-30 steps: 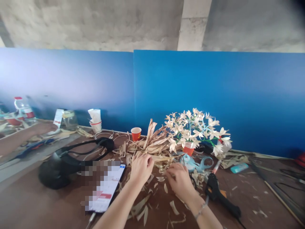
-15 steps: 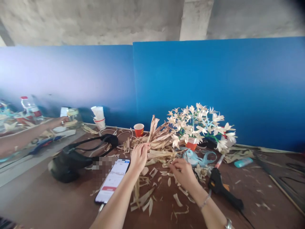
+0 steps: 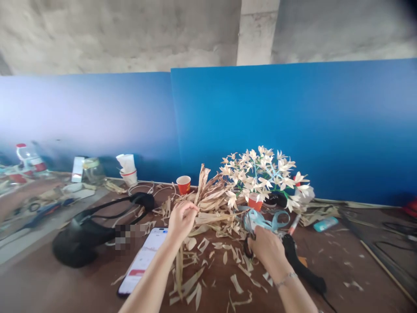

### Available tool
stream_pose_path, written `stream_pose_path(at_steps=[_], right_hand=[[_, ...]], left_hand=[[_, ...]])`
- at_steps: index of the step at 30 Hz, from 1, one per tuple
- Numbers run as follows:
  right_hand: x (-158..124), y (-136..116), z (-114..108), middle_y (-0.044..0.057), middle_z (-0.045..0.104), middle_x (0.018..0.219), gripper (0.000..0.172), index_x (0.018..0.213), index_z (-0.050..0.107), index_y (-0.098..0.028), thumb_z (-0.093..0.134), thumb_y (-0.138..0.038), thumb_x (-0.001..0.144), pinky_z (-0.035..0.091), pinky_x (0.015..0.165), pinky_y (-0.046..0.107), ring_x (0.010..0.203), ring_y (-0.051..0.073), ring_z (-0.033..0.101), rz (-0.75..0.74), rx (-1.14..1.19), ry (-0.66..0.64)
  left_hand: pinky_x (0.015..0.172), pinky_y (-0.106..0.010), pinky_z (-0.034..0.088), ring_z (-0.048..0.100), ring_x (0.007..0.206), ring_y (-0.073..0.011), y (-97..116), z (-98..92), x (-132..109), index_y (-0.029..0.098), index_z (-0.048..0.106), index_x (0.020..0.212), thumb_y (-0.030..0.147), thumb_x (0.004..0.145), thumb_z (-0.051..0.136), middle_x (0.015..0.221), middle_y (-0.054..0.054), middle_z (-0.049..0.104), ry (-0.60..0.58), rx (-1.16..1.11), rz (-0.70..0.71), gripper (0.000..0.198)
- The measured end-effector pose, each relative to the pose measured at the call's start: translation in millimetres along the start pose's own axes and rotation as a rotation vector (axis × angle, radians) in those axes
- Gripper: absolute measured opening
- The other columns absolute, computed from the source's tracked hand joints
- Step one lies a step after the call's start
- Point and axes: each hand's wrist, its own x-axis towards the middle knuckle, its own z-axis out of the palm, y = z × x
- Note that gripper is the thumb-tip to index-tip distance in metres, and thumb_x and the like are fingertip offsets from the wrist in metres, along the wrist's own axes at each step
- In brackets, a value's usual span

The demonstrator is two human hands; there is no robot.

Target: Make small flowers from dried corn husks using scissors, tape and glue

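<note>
My left hand (image 3: 181, 219) is closed on a long strip of dried husk (image 3: 179, 269) that hangs down from it to the table, at the near edge of a pile of dried husks (image 3: 208, 198). My right hand (image 3: 265, 248) is curled round the black handles of a pair of scissors (image 3: 249, 234), whose blades point up toward a light blue ribbon (image 3: 270, 221). Just behind stands a bouquet of cream husk flowers (image 3: 263, 171) in a red cup (image 3: 253, 202). Cut husk scraps (image 3: 228, 261) lie between my hands.
A phone (image 3: 140, 265) and a black bag (image 3: 81, 232) lie to my left, a black glue gun (image 3: 301, 267) to my right. A red cup (image 3: 183, 184), stacked white cups (image 3: 128, 169) and a bottle (image 3: 28, 156) stand before the blue panels (image 3: 293, 130). Another person's arm (image 3: 14, 200) shows far left.
My right hand has moved right from the scraps and closed on the scissors. My left hand has drawn a husk strip out of the pile. The other person's arm has pulled back.
</note>
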Motion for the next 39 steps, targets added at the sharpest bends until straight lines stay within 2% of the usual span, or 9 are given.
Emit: stream_pose_path(at_steps=[3,9,16,22,28,33,39], right_hand=[[0,-2,4,0.014,0.065,0.091,0.025,0.091,0.060,-0.013,0.051,-0.025,0.071,0.043,0.070,0.031,0.089,0.025,0.061,0.003,0.006,-0.041],[-2,-1,3,0.013,0.065,0.092,0.022,0.090,0.059,-0.014,0.048,-0.015,0.071,0.043,0.069,0.033,0.087,0.026,0.062,0.025,-0.041,-0.017],[0,0,1,0.012,0.065,0.094,0.030,0.092,0.059,-0.016,0.039,-0.005,0.073,0.043,0.066,0.031,0.087,0.025,0.062,0.004,-0.038,0.027],[2,1,1,0.009,0.064,0.094,0.032,0.099,0.057,-0.018,0.042,-0.009,0.072,0.041,0.070,0.028,0.089,0.022,0.060,-0.006,0.003,0.086],[-4,-2,0,0.009,0.062,0.093,0.028,0.099,0.057,-0.018,0.048,-0.017,0.072,0.039,0.072,0.026,0.091,0.022,0.058,-0.036,-0.043,0.185],[-6,-2,-3,0.007,0.063,0.093,0.029,0.103,0.055,-0.020,0.048,-0.019,0.074,0.039,0.071,0.025,0.089,0.020,0.059,-0.033,-0.014,0.159],[-5,-2,-6,0.008,0.065,0.092,0.025,0.099,0.057,-0.020,0.048,-0.022,0.075,0.040,0.067,0.028,0.086,0.022,0.061,0.009,-0.019,0.098]], left_hand=[[0.070,-0.025,0.042,0.057,0.075,-0.0161,-3,-5.5,3,0.020,0.062,0.063,0.019,0.071,0.044,0.071,0.000,0.065,0.002,0.005,-0.004,0.019],[0.059,-0.022,0.041,0.057,0.063,-0.0142,-4,-17.2,9,0.020,0.063,0.064,0.022,0.071,0.042,0.066,0.001,0.065,-0.058,0.076,-0.054,0.022],[0.068,-0.023,0.039,0.058,0.064,-0.0134,-3,-27.6,6,0.023,0.064,0.062,0.020,0.072,0.038,0.062,0.004,0.065,-0.089,0.229,-0.048,0.028],[0.072,-0.024,0.039,0.060,0.078,-0.0159,-2,-14.6,-1,0.024,0.067,0.068,0.023,0.070,0.047,0.078,0.003,0.070,-0.200,0.265,-0.044,0.019],[0.073,-0.026,0.039,0.060,0.077,-0.0175,4,6.6,-8,0.022,0.066,0.068,0.016,0.065,0.052,0.077,0.000,0.069,-0.264,0.285,0.028,0.015],[0.076,-0.029,0.037,0.059,0.079,-0.0191,11,16.3,-15,0.022,0.065,0.069,0.012,0.064,0.054,0.075,-0.001,0.067,-0.266,0.311,0.083,0.015],[0.074,-0.028,0.037,0.057,0.075,-0.0177,9,14.2,-12,0.021,0.060,0.063,0.011,0.061,0.053,0.071,0.001,0.064,-0.225,0.275,0.070,0.012]])
